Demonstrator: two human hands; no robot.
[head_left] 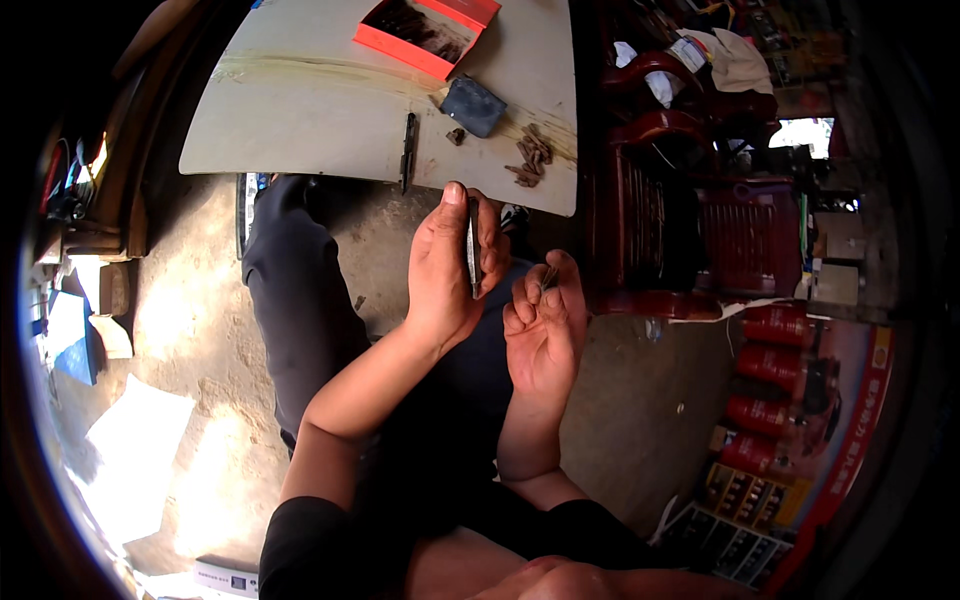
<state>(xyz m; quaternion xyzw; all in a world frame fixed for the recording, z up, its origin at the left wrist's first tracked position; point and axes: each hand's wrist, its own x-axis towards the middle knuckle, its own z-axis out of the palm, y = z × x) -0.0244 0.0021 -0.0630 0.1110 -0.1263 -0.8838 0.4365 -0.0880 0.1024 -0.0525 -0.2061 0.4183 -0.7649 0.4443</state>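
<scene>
Upright in my left hand (447, 255) is a slim dark stick-like tool (473, 245) with a pale edge; the thumb and fingers close round it. Just to its right, my right hand (545, 325) is raised palm up, pinching a small dark piece (548, 278) between thumb and fingertips. What that piece is, I cannot make out. Both hands hover in front of the table's near edge. On the table (300, 120) lie a black pen-like tool (408, 152), a dark grey block (473, 106), a small brown lump (456, 136) and a pile of brown finger-shaped pieces (532, 157).
An orange-red open box (428, 35) of dark brown pieces sits at the table's far side. On the right stand dark red wooden chairs (745, 235) and several red canisters (775, 367). White sheets (140, 455) lie on the floor at left.
</scene>
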